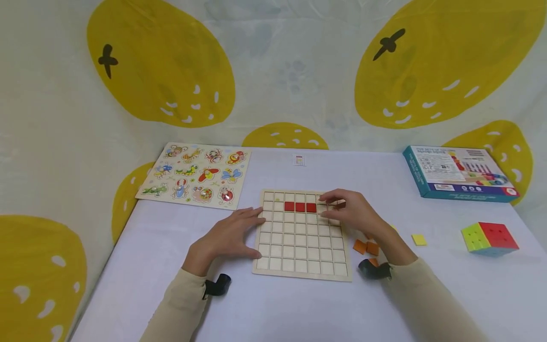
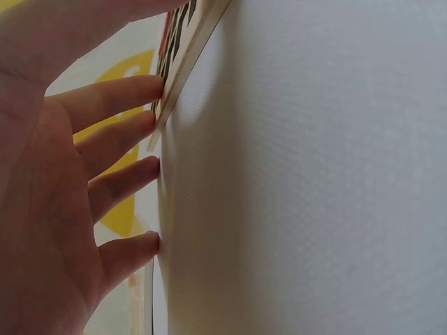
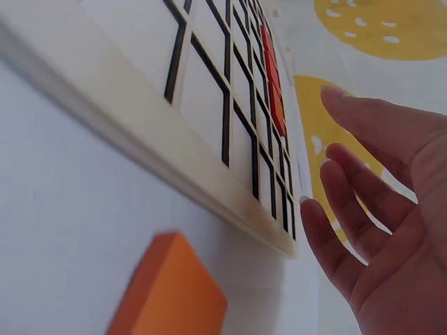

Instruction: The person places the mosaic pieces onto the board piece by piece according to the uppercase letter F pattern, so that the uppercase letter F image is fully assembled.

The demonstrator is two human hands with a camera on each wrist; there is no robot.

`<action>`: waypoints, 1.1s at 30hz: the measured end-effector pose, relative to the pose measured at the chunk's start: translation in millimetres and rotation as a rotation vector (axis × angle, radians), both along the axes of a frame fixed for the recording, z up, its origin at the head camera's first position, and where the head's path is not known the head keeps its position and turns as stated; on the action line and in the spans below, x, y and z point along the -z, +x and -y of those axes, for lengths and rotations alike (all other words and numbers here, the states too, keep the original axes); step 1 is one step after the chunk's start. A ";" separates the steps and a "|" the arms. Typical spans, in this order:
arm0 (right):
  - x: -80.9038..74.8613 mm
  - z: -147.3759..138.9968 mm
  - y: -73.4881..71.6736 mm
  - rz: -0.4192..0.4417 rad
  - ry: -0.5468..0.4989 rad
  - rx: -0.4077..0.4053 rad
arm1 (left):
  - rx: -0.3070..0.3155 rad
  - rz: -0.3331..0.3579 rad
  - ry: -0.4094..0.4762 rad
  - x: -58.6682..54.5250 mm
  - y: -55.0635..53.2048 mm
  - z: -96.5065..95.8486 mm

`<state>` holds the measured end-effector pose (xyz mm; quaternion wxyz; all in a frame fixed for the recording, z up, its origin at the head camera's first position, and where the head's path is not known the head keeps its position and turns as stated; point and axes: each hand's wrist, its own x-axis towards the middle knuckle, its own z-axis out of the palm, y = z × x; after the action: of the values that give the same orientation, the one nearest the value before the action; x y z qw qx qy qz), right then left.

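Note:
A wooden grid board [image 1: 288, 237] lies flat on the table. Red square tiles [image 1: 300, 207] sit side by side in its second row from the top. In the right wrist view, an orange-looking tile [image 3: 278, 110] ends that row on the near side. My left hand [image 1: 231, 235] rests along the board's left edge, thumb and fingers spread. Over the board's upper right part, my right hand [image 1: 352, 209] has its thumb and fingers apart, with nothing seen between them. Loose orange tiles [image 1: 360, 246] lie right of the board, partly hidden by my right arm.
A yellow tile [image 1: 419, 240] lies farther right, near a puzzle cube [image 1: 489, 239]. A box [image 1: 461, 173] stands at the back right. An insect peg puzzle [image 1: 194, 175] lies at the back left, and a small printed card [image 1: 299, 160] behind the board.

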<state>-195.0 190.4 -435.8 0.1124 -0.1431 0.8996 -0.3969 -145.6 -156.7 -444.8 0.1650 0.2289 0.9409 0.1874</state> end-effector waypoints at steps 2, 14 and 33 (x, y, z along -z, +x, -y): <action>-2.2 -5.8 3.5 -0.019 0.024 0.004 | 0.000 0.001 0.002 -0.8 0.4 0.1; -8.5 -56.3 29.9 -0.056 0.163 0.083 | 0.002 -0.001 0.008 -2.1 1.3 0.3; 13.1 -91.7 64.3 -0.076 0.245 0.188 | -0.003 -0.003 0.022 -1.5 1.7 0.7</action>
<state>-130.8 282.1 -448.9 0.0574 -0.0583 0.9544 -0.2873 -143.9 -157.4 -443.3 0.1607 0.2298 0.9393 0.1978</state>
